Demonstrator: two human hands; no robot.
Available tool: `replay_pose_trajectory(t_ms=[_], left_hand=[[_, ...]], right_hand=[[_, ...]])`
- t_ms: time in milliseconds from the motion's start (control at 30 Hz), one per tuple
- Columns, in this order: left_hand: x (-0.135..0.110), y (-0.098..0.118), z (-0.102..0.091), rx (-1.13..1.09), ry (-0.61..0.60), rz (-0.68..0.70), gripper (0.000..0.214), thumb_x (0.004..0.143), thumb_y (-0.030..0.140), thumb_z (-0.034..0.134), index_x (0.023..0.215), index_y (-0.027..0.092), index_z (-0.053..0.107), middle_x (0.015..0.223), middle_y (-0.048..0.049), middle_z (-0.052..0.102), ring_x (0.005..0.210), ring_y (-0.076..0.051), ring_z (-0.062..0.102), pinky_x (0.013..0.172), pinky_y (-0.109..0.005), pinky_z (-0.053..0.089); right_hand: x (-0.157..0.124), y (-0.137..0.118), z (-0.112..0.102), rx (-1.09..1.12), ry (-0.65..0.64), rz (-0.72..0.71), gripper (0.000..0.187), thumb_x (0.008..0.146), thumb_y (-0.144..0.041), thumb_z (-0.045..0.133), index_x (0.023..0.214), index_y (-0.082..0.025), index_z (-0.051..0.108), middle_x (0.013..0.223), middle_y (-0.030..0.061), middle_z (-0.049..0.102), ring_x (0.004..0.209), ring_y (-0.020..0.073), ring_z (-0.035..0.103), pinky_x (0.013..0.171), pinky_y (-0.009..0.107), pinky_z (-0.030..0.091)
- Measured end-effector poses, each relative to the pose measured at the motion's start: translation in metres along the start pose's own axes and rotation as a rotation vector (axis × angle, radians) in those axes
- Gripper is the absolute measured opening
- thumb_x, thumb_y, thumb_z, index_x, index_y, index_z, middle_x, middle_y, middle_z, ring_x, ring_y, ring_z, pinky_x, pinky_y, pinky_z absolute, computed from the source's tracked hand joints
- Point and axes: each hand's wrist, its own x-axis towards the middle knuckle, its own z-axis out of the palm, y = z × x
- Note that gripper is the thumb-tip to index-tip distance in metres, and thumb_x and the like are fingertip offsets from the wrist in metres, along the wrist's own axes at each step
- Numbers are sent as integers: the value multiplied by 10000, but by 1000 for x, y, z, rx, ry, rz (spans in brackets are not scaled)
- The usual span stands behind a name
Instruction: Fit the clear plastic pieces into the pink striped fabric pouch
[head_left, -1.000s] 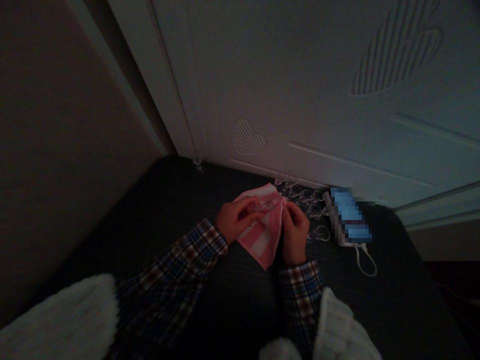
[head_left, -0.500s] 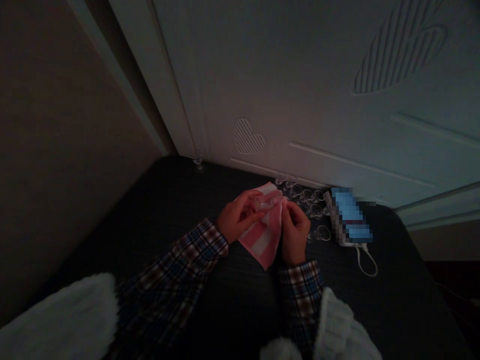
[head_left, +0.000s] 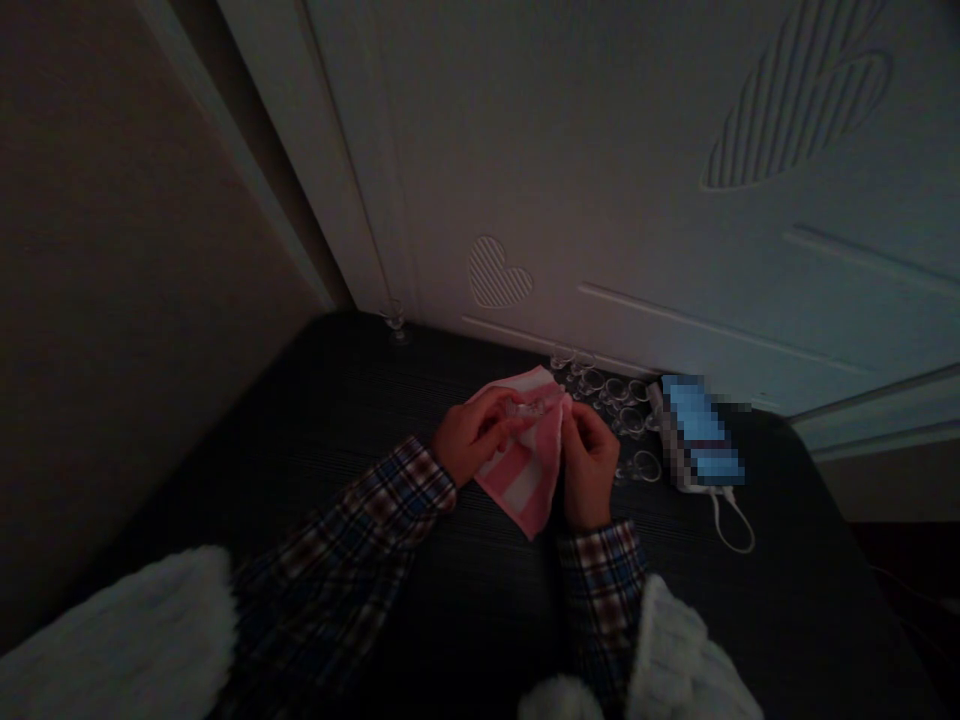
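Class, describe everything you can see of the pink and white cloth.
The pink and white cloth has broad bands and looks like soft fabric. It is creased and partly folded, one corner pointing toward the person. The right hand pinches its edge; the left hand holds a small, clear, plastic-looking piece against it. The cloth is over the dark, wood-grained table; whether that corner touches the surface is unclear.

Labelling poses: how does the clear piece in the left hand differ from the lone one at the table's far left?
The held piece lies sideways; the lone piece stands upright. The held piece is against the striped cloth; the lone piece rests on the table. Both look clear.
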Motion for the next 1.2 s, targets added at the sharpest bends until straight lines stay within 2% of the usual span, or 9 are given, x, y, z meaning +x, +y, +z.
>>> replay_pose_trajectory(t_ms=[100, 333, 600, 800, 1033, 1200], left_hand=[[0, 0, -1, -3, -14, -8, 292, 844, 353, 458, 1044, 148, 509, 525, 55, 527, 440, -83, 497, 473, -188, 385], [1, -4, 0, 30, -11, -9, 208, 813, 356, 499, 854, 156, 539, 463, 70, 491, 410, -81, 476, 451, -187, 360], [1, -4, 0, 24, -3, -2, 218, 811, 367, 498, 851, 160, 550, 458, 69, 488, 406, -80, 477, 445, -188, 356], [1, -4, 0, 30, -6, -2, 219, 811, 373, 494, 779, 162, 544, 457, 67, 492, 419, -81, 486, 457, -186, 361], [0, 0, -2, 30, -23, -5, 225, 815, 380, 487, 809, 160, 539, 471, 65, 496, 417, -81, 482, 445, -183, 357], [0, 2, -3, -12, -18, -23, 245, 830, 366, 470, 960, 164, 518, 552, 57, 525, 424, -77, 485, 439, -183, 370]], right_hand=[[0, 0, 0, 9, -4, -12, 202, 787, -332, 521, 794, -155, 617, 689, -17, 573, 609, 90, 475, 573, 210, 381], [1, 1, -1, -14, 16, -18, 220, 784, -351, 518, 789, -153, 616, 699, -11, 590, 614, 99, 485, 574, 214, 385], [0, 2, -2, -14, 2, -6, 222, 790, -358, 511, 799, -157, 604, 715, -9, 589, 613, 97, 483, 565, 209, 382], [0, -1, -1, -9, -13, 4, 223, 789, -362, 506, 790, -161, 603, 700, -14, 588, 615, 102, 485, 570, 214, 385], [0, 1, -1, -8, 2, -16, 211, 786, -340, 514, 787, -151, 609, 684, -11, 565, 610, 96, 475, 567, 212, 387], [-1, 1, 0, -38, 1, 5, 224, 789, -363, 510, 807, -162, 606, 644, -19, 553, 605, 105, 479, 557, 216, 383]])
